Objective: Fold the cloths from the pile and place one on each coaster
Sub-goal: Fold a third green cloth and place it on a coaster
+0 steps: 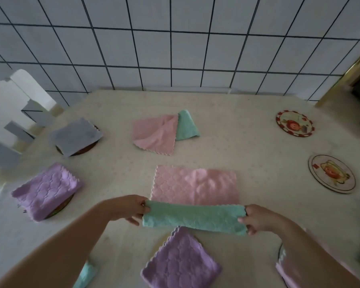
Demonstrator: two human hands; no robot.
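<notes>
Both hands (131, 207) (258, 219) pinch green cloth (193, 218) ends, stretched flat

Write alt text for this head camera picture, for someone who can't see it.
A person's left hand and right hand hold the ends of a folded green cloth over a pale table. Folded purple, grey and pink cloths lie around it, and two picture coasters at the right are bare.

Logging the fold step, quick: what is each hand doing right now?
Left hand: pinching the left end of the green cloth.
Right hand: gripping its right end.
</notes>
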